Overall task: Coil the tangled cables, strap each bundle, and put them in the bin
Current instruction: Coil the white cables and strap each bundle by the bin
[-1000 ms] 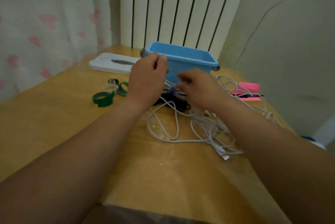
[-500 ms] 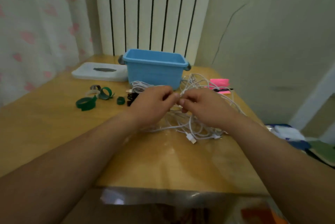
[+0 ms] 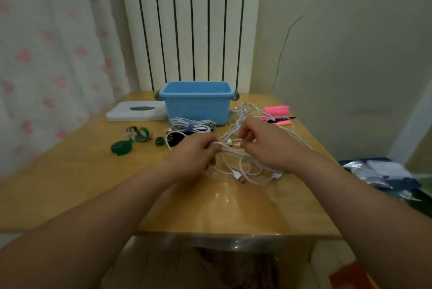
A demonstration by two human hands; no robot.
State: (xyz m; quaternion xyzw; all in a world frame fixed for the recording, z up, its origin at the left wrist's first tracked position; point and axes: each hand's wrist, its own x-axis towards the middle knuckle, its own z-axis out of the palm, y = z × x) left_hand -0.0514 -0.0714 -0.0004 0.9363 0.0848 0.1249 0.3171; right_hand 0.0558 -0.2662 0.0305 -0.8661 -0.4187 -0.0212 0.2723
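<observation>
1. Where the glossy wooden table (image 3: 70, 183) meets a white radiator (image 3: 191, 20), the blue bin (image 3: 196, 106) stands.
2. Before it lie tangled white cables (image 3: 247, 168); the left hand (image 3: 196, 154) and right hand (image 3: 265, 146) each pinch a strand.
3. A heart-print curtain (image 3: 46, 55) hangs left.

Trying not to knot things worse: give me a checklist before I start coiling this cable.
1. Left hand and right hand each hold the white cable: ok.
2. That cable free of the tangle: not ok, it runs into the loops.
3. Loose plug end findable: ok, at the pile's near edge.
4. Green straps on the table, left of the hands: ok.
5. Blue bin open-topped: ok; room inside: cannot tell.
</observation>
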